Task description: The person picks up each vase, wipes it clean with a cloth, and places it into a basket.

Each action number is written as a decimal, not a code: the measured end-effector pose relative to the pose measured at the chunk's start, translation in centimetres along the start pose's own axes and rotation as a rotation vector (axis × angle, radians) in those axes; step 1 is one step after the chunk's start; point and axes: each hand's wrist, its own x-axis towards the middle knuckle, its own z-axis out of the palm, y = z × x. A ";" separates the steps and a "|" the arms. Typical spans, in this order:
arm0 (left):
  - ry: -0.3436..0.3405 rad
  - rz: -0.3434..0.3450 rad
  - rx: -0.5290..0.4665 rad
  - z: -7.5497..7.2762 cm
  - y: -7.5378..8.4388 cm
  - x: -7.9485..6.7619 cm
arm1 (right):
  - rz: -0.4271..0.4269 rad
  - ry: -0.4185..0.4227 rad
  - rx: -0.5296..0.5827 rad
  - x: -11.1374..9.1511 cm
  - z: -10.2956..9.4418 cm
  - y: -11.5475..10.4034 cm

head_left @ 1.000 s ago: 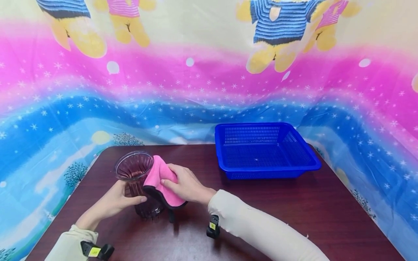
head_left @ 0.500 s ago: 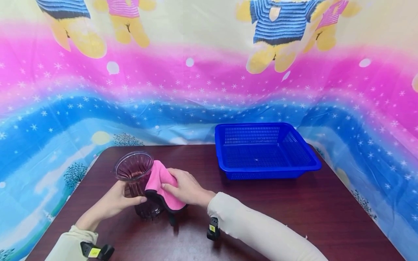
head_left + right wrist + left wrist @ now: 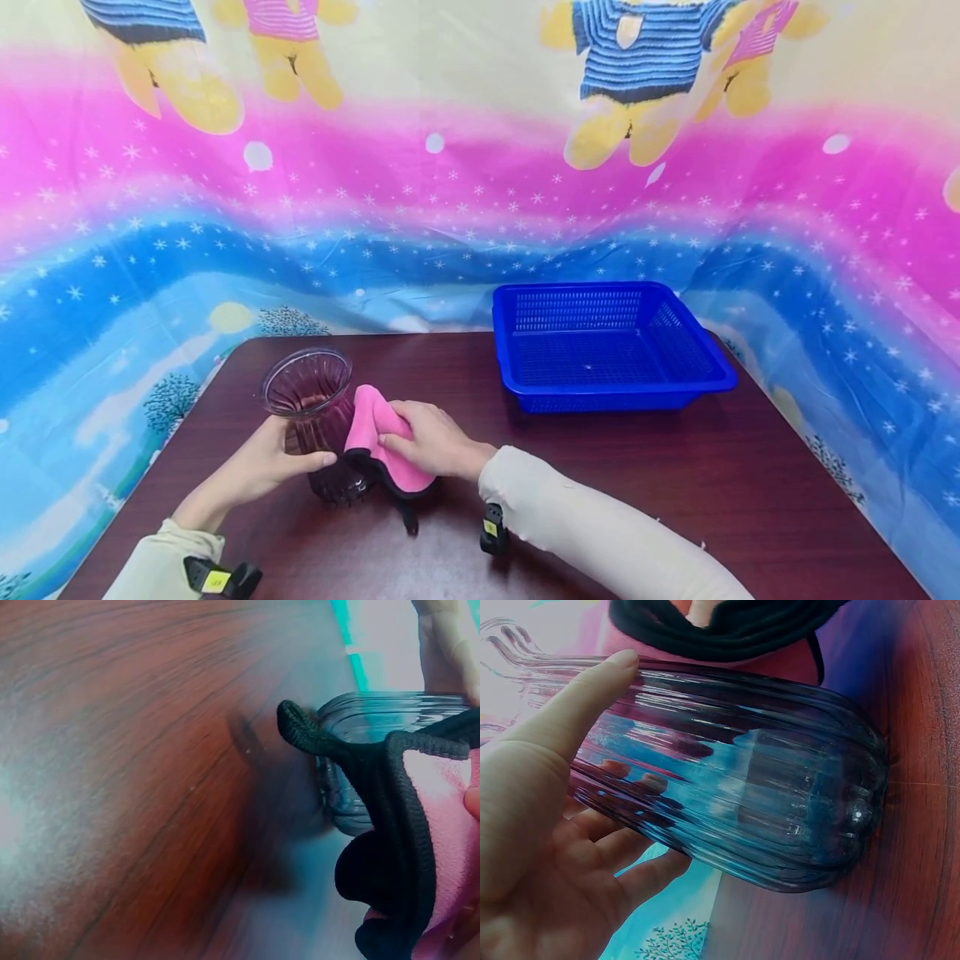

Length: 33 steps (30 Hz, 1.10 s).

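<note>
Plainly, the left hand [image 3: 258,461] held the vase [image 3: 318,433] at its narrow part, thumb across the near side and the other fingers round behind the ribbed glass. The right hand [image 3: 435,437] gripped the cloth [image 3: 371,425], its thumb pressed over a fold. Seen from the head, the left hand lay at the vase's eight o'clock and the cloth at its three o'clock; whether cloth and glass touched could not be told. The cloth was pink with black trim [image 3: 409,802], and a black loop [image 3: 300,727] hung from it over the table [image 3: 637,458].

The vase, purplish and clear, had its flared mouth up and its base down at the table, at about eight o'clock from the middle of the head view. Pale sleeves [image 3: 592,508] covered both arms, with a black device [image 3: 222,577] bearing a yellow label at each wrist.

Farther out, the blue basket [image 3: 600,388] sat on the table, well apart from the vase, between its two and three o'clock. A backdrop [image 3: 435,200] of snowflakes and bears rose behind, toward twelve.
</note>
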 end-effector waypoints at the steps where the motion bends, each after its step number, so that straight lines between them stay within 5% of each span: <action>1: 0.002 -0.002 0.006 0.0 0.0 0.0 | 0.004 -0.008 -0.009 0.0 0.1 0.1; 33: 0.004 -0.033 0.056 0.0 0.1 -0.1 | 0.100 -0.127 0.010 -0.7 2.2 2.5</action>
